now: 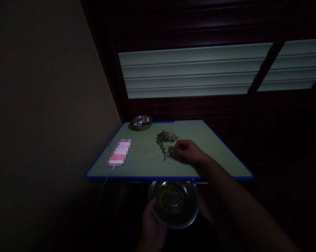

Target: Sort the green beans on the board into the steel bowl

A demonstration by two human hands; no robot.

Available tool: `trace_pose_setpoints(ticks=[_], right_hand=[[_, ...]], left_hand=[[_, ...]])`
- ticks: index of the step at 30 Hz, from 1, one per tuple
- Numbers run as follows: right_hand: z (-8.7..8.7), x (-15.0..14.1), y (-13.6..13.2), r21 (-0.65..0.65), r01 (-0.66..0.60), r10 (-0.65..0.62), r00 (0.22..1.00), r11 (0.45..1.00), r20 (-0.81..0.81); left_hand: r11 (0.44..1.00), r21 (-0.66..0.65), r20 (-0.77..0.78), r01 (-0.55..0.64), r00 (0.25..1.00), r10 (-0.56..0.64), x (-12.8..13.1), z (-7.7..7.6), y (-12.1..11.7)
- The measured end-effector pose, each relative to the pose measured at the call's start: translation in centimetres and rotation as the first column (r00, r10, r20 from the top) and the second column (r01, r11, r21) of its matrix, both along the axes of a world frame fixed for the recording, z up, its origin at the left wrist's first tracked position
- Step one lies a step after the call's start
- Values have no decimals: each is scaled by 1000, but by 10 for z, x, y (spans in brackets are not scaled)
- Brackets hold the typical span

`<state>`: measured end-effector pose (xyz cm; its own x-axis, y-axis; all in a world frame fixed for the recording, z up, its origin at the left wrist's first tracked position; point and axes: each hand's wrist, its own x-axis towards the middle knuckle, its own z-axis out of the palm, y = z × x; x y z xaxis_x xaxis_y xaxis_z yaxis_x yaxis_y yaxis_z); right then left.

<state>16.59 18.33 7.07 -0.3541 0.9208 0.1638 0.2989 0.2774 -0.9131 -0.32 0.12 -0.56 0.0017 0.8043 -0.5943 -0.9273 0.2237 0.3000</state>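
My left hand grips a steel bowl by its left rim, just below the near edge of the table. Small greenish seeds or beans cover much of the bowl's bottom. Over the tabletop, my right hand is closed in a pinch. Beside its fingertips shows a small translucent piece; the dim light hides whether the fingers hold it. Loose greenish seeds or beans lie scattered to the left of and beyond that hand, with a thin trail running toward me.
The pale table has a blue rim. A second steel bowl stands at its far left corner. On the left lies a phone with a white cable hanging over the near edge. A wall rises at left, dark panelling behind.
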Motion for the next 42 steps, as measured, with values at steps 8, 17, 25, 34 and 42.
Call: trace_pose_setpoints(ticks=[8,17,25,34,42], right_hand=[[-5,-7,3,91,-36,35,999,995,4],[-3,-15,3,83,-103,105,994,991,-25],[-1,-9,0,33,-116,118,992,993,-46],[5,-3,-3,-16,-116,115,992,993,-41],[5,0,-4,-56,-143,141,989,988,-49]], left_hand=[[1000,3,-31,2,1000,-2,1,0,2],[1000,9,-22,-2,1000,2,2,0,2],[1000,1,4,7,1000,-7,2,2,2],[1000,6,6,-9,1000,9,-1,-4,2],[1000,-2,-14,-15,1000,14,0,-1,1]])
